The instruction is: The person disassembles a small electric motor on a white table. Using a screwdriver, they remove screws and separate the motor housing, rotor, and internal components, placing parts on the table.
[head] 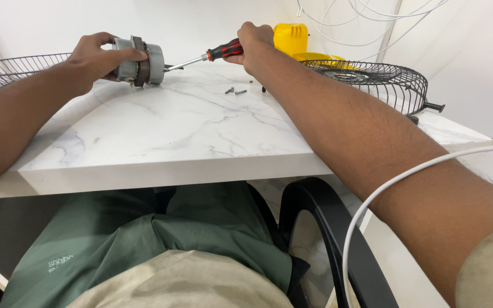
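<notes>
Marble table [161, 131]: left hand [95, 57] clamps motor [139, 61] steady, right hand [255, 45] at 3 o'clock fist-grips screwdriver [212, 55] into it

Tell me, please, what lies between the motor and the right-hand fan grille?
In the head view, two loose screws lie on the marble tabletop between motor and grille.

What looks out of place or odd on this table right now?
Two loose screws lie bare on the marble table, where they could roll away. A fan is in pieces: one wire guard far left, another overhanging the right edge. The left hand holds the motor; the right hand a screwdriver.
</notes>
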